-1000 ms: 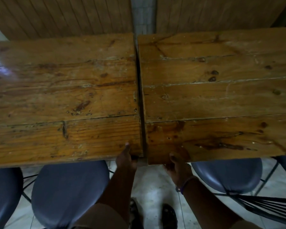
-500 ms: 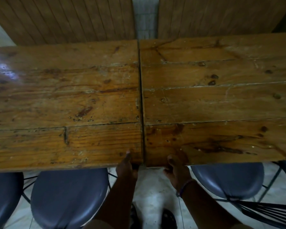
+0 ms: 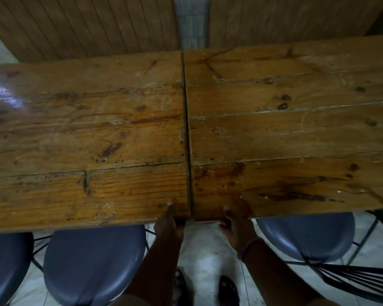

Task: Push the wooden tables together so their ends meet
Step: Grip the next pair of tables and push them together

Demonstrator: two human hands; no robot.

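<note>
Two plank-topped wooden tables stand end to end. The left table (image 3: 86, 133) and the right table (image 3: 292, 133) are separated only by a thin dark seam running from the far edge to the near edge. My left hand (image 3: 167, 225) grips the near corner of the left table, thumb on top and fingers hidden underneath. My right hand (image 3: 234, 226) grips the near corner of the right table the same way. The near edges of the two tops are almost level, the right one a touch higher in view.
Blue-grey round stools (image 3: 93, 261) (image 3: 305, 235) sit tucked under the near edge on both sides of me. A black wire chair back (image 3: 358, 281) is at the lower right. My feet stand on pale tiles (image 3: 206, 257). A wood-panelled wall (image 3: 82, 25) runs behind the tables.
The gap between the table ends has narrowed to a thin line. The offset at the near edges has shrunk. Both hands stayed on their corners.
</note>
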